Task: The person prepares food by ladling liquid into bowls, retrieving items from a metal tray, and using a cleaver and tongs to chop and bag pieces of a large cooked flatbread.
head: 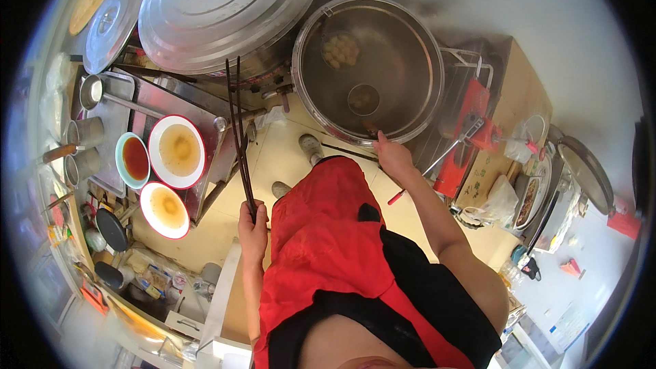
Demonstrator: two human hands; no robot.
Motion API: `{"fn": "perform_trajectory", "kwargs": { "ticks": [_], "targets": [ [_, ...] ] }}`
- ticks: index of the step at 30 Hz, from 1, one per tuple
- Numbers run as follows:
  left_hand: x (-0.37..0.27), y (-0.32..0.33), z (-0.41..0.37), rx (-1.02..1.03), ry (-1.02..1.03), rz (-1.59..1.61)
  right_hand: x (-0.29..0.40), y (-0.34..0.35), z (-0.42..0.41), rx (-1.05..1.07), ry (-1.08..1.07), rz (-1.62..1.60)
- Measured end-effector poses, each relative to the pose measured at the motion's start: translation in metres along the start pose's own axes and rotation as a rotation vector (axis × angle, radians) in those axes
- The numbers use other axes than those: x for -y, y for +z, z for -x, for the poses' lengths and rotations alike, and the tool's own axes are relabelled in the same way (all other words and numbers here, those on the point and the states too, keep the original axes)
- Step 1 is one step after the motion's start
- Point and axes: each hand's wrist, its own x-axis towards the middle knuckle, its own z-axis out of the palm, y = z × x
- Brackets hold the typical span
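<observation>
My left hand (253,230) grips a pair of long dark chopsticks (241,148), their tips pointing away from me beside the lidded pot. At the near rim of a large round metal pot (435,61), my right hand (393,156) is shut on the brown handle of a strainer (364,100), whose round basket sits low in the pot's cloudy liquid. A second round strainer (341,50) with pale chunks in it is farther back in the pot. What the nearer basket holds is unclear.
Two red-rimmed white bowls (200,151) of broth and a pale green bowl (119,156) of dark red liquid stand on the left counter. A ladle (133,106) lies behind them. A large lidded pot (169,36) stands at the back; a red-handled tool (435,164) is at the right.
</observation>
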Motion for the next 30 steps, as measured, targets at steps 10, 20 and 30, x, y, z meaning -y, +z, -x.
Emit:
{"fn": "perform_trajectory", "kwargs": {
  "ticks": [10, 20, 30],
  "targets": [
    [0.008, 0.0, 0.005, -0.129, -0.052, 0.075, 0.104, -0.104, -0.264, 0.021, 0.248, -1.685],
    [0.023, 0.002, 0.027, -0.227, -0.144, 0.162, 0.08, -0.121, -0.337, -0.003, 0.76, -2.019],
    [0.038, -0.017, 0.006, -0.116, 0.105, 0.108, -0.002, -0.213, -0.115, -0.229, 0.16, -0.82]
  ]
}}
